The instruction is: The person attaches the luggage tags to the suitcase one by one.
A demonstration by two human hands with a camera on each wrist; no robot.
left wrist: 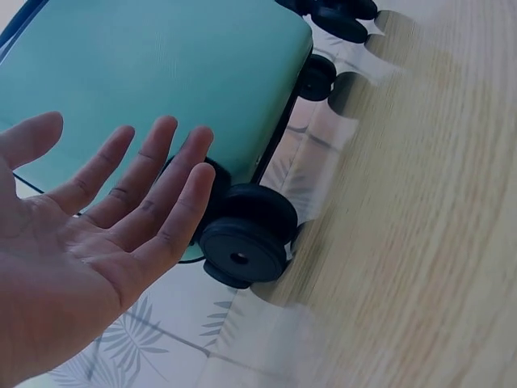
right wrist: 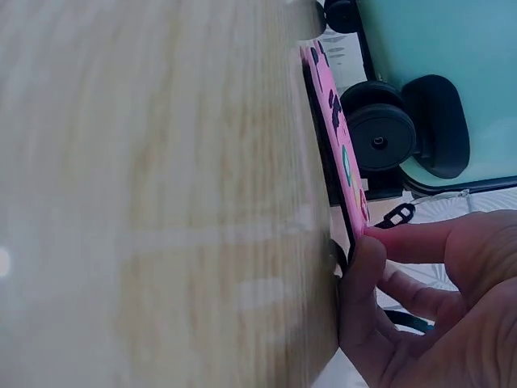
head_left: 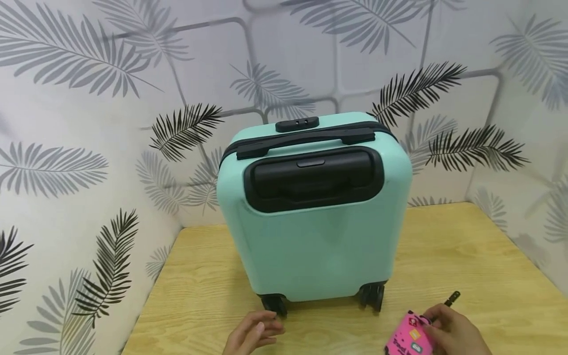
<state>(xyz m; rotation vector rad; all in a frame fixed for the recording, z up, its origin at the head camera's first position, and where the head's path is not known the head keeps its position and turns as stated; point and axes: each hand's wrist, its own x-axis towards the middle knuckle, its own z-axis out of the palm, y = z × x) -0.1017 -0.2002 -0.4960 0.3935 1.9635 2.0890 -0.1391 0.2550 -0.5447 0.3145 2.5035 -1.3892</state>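
A mint-green suitcase (head_left: 319, 246) stands upright on the wooden table, with a black carry handle (head_left: 306, 138) and a black telescopic handle recess on its near face. Close by its left front wheel (head_left: 276, 304) is my left hand (head_left: 254, 334), palm up with fingers spread and holding nothing; the left wrist view shows the same palm (left wrist: 89, 234) beside a black wheel (left wrist: 242, 242). My right hand (head_left: 457, 331) pinches the top end of a pink luggage tag (head_left: 410, 336) between thumb and finger. The tag (right wrist: 347, 153) has colourful stickers, and its black strap (head_left: 452, 298) sticks out beyond the hand.
The light wooden tabletop (head_left: 191, 276) extends on both sides of the suitcase. Behind it rises a wall (head_left: 88, 128) papered with grey and black leaves. Black wheels, including the right front one (head_left: 372, 297), hold the suitcase body above the table.
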